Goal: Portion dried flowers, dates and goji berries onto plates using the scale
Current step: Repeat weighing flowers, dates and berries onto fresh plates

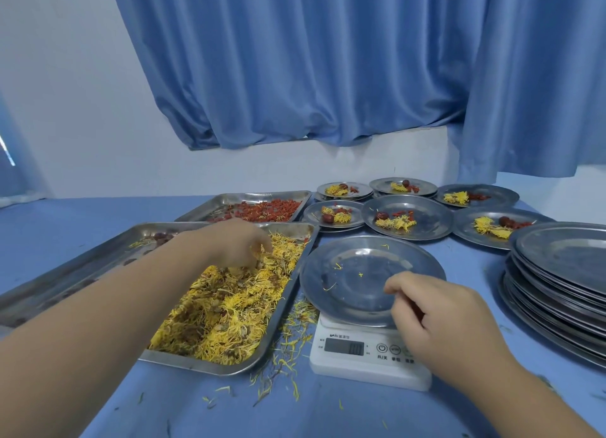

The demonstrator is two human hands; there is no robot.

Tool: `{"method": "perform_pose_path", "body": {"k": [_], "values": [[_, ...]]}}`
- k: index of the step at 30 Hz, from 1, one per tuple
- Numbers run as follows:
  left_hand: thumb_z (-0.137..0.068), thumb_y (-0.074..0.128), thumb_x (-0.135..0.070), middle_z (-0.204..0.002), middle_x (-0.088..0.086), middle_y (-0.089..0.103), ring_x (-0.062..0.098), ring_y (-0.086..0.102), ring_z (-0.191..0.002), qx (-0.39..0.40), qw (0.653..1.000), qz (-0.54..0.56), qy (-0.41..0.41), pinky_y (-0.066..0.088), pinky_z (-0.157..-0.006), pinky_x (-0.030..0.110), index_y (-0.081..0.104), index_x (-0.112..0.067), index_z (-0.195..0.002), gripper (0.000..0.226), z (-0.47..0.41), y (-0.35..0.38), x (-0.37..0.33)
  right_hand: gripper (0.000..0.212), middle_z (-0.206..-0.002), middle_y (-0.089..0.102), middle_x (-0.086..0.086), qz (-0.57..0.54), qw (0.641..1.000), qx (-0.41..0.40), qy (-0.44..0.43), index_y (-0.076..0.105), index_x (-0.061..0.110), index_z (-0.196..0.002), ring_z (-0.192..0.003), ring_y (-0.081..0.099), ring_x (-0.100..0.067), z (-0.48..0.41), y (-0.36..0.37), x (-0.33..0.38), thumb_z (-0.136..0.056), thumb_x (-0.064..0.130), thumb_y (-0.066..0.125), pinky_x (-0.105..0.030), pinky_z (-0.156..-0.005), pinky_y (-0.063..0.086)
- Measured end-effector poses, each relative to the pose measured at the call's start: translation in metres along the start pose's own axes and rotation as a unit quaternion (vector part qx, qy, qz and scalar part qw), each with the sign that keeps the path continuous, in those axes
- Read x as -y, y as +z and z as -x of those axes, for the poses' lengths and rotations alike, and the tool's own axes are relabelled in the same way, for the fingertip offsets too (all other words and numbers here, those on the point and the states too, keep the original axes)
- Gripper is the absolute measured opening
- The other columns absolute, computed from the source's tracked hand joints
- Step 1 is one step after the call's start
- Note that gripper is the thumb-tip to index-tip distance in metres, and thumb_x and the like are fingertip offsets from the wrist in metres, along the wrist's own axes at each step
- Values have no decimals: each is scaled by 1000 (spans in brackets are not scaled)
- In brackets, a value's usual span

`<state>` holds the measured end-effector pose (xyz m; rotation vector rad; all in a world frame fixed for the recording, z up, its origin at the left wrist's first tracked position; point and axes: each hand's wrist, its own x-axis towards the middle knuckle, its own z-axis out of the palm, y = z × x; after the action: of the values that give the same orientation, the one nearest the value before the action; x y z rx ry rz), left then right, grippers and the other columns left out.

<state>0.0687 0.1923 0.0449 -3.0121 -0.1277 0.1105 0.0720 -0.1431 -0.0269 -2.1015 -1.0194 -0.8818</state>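
6 filled plates [433, 224] stood at the back of the desk [98, 214], each carrying flowers and red fruit. 1 nearly bare plate [354, 293] sat on the scale [360, 370], just beside the tray [196, 366] of dried flowers [229, 313], probably so that each portion travelled a short way. The left hand [241, 240] reached into the flowers, its grip curled down and pinching a tuft. The right hand [449, 316] hovered over the plate's near rim with its fingers curled; whether its grip held anything could not be told. Goji berries [262, 209] lay in the far tray.

a single head-worn wide-angle view looks forward and down from close above the near table [328, 414] edge toward the far curtain [328, 60].
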Motion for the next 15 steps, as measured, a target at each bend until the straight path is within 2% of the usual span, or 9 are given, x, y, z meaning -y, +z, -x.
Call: {"method": "perform_pose_path", "body": {"k": [4, 6, 10, 12, 15], "values": [[-90, 58, -18, -94, -22, 62, -4, 55, -77, -118, 989, 93, -13, 39, -63, 16, 60, -38, -117, 34, 8, -13, 4, 15, -51, 53, 8, -4, 1000, 0, -1, 65, 18, -74, -46, 51, -17, 0, 1, 0, -71, 7, 54, -32, -40, 44], [-90, 58, -19, -85, -21, 58, -3, 56, -71, -143, 982, 126, -20, 36, -56, 15, 59, -40, -111, 30, 13, -20, 6, 15, -51, 53, 9, -5, 1000, 3, -1, 64, 18, -73, -46, 51, -16, 0, 1, 0, -72, 8, 54, -32, -40, 44], [-91, 55, -21, -82, -15, 61, -4, 55, -59, -71, 986, 152, -23, 41, -58, 22, 61, -38, -103, 22, 23, -21, 9, 15, -51, 52, 9, -7, 1000, 9, -1, 63, 19, -73, -46, 50, -15, 1, 2, 1, -72, 9, 53, -31, -40, 43], [-92, 53, -25, -88, -10, 64, 5, 59, -73, -30, 991, 130, -26, 45, -66, 28, 62, -37, -96, 16, 26, -17, 9, 15, -51, 53, 9, -7, 1000, 14, 3, 63, 20, -73, -46, 50, -15, 1, 2, 1, -72, 9, 52, -32, -40, 44], [-93, 50, -38, -100, -10, 63, 10, 58, -93, 15, 998, 54, -39, 46, -82, 33, 62, -35, -91, 12, 27, -13, 9, 16, -52, 54, 8, -7, 1000, 20, 11, 63, 20, -73, -48, 51, -15, 1, 2, 1, -72, 10, 52, -32, -42, 45]]}}
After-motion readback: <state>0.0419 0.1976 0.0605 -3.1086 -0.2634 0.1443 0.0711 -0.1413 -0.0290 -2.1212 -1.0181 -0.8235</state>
